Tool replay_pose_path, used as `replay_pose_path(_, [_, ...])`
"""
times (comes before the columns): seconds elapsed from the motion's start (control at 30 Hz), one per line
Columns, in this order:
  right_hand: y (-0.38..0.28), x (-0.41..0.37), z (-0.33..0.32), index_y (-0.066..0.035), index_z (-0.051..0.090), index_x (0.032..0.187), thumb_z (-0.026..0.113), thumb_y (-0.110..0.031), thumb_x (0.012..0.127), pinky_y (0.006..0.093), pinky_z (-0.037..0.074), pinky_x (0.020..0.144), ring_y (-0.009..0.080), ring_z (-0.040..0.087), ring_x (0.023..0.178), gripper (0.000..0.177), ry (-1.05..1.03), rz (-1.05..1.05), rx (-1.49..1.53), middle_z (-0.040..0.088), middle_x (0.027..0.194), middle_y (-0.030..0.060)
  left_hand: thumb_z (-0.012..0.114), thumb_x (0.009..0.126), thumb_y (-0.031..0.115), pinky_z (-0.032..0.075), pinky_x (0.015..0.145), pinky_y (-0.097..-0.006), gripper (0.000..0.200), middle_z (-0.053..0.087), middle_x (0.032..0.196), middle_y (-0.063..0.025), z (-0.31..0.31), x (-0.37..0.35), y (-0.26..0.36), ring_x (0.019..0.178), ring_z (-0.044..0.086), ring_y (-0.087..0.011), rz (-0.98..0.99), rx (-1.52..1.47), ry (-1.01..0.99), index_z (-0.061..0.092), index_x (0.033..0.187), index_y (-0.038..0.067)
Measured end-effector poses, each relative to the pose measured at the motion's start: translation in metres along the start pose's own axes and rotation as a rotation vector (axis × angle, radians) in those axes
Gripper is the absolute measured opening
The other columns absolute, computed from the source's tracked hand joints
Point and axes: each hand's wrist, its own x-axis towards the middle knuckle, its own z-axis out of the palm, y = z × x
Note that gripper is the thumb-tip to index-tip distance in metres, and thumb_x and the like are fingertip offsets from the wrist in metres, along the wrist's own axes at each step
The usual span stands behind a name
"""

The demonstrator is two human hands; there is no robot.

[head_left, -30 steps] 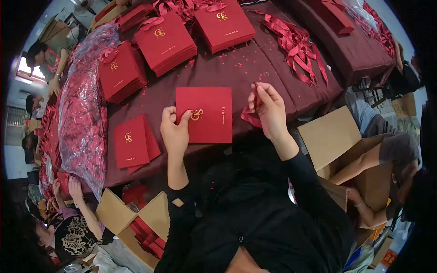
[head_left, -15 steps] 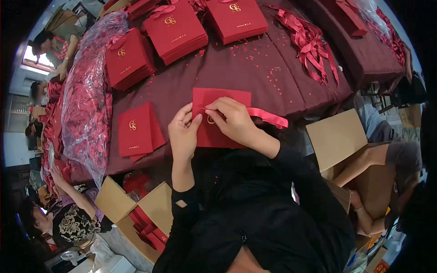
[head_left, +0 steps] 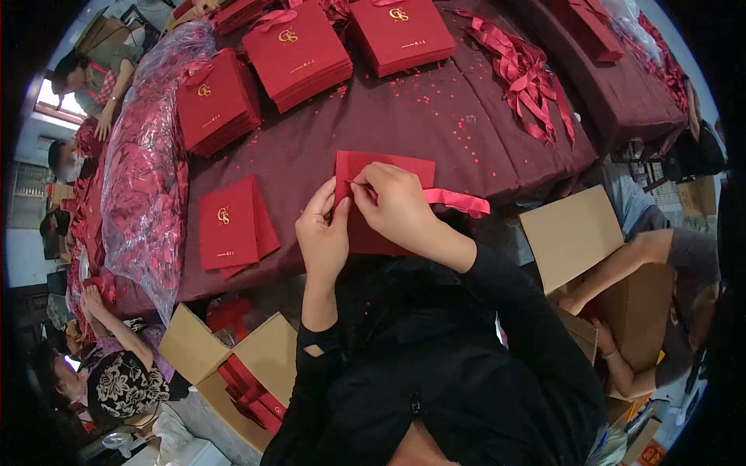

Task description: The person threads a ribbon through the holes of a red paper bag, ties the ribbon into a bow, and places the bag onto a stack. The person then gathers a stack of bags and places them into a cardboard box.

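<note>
A flat red paper bag (head_left: 385, 161) lies at the table's near edge in front of me, mostly covered by my hands. My left hand (head_left: 322, 237) grips its left edge, fingers behind and thumb at the front. My right hand (head_left: 398, 203) reaches across the bag's face, thumb and forefinger pinched close to the left fingertips; what lies in the pinch is too small to make out. A pink-red ribbon (head_left: 458, 203) sticks out to the right from behind the right wrist. To the left lie red bags (head_left: 227, 225) with a gold logo, overlapping.
Stacks of red bags (head_left: 299, 58) stand at the back. Loose ribbons (head_left: 524, 78) lie at the right, red punched dots between. A plastic-wrapped heap (head_left: 148, 163) lines the left. Open cartons (head_left: 268, 353) stand below the table. Several people work around it.
Both hands and the bag have shifted slightly right in view. The right fingers have drawn in closer to the left edge, and the right hand now covers the bag's logo.
</note>
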Motion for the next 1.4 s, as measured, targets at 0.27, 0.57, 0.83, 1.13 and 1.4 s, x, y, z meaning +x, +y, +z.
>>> replay_pose_path(0.27, [-0.004,0.014,-0.004,0.002,0.056,0.076,0.062,-0.002,0.075,0.0428,0.048,0.061,0.0350,0.060,0.069,0.007,-0.108,-0.051,-0.200,0.059,0.073,0.0180,0.060,0.086,-0.005,0.049,0.087,-0.0280,0.035,0.069,0.108,-0.0168,0.001,0.001,-0.012,0.100,0.065,-0.0164,0.107,0.188,0.052,0.060,0.121,-0.002])
replay_pose_path(0.57, [0.009,0.021,0.003,0.003,0.056,0.072,0.061,-0.002,0.073,0.0459,0.048,0.061,0.0384,0.059,0.067,0.006,-0.099,-0.030,-0.199,0.059,0.070,0.0201,0.061,0.084,-0.005,0.049,0.087,-0.0293,0.037,0.067,0.110,-0.0199,0.001,0.007,-0.020,0.101,0.067,-0.0203,0.102,0.206,0.077,0.061,0.121,-0.002])
replay_pose_path(0.83, [0.010,0.023,0.008,0.001,0.063,0.077,0.064,-0.008,0.072,0.0449,0.051,0.066,0.0376,0.064,0.075,0.010,-0.258,0.085,-0.253,0.063,0.074,0.0200,0.055,0.090,-0.006,0.046,0.092,-0.0275,0.036,0.063,0.118,-0.0163,0.006,0.005,-0.018,0.107,0.061,-0.0180,0.053,0.271,0.031,0.056,0.125,-0.005])
replay_pose_path(1.13, [0.042,0.015,0.008,-0.005,0.065,0.083,0.073,-0.015,0.077,0.0379,0.047,0.065,0.0289,0.059,0.075,0.014,-0.094,0.223,0.232,0.059,0.076,0.0094,0.051,0.094,-0.001,0.046,0.088,-0.0225,0.028,0.065,0.108,-0.0067,-0.013,0.028,-0.014,0.098,0.060,-0.0108,-0.368,-0.421,0.040,0.058,0.120,-0.006])
replay_pose_path(1.4, [0.036,0.021,0.003,-0.004,0.067,0.082,0.073,-0.018,0.078,0.0380,0.047,0.065,0.0294,0.061,0.075,0.016,-0.147,0.189,0.100,0.061,0.076,0.0118,0.052,0.090,-0.003,0.050,0.076,-0.0297,0.023,0.067,0.096,-0.0118,-0.024,0.050,-0.032,0.091,0.065,-0.0192,-0.114,0.182,-0.212,0.059,0.111,-0.004])
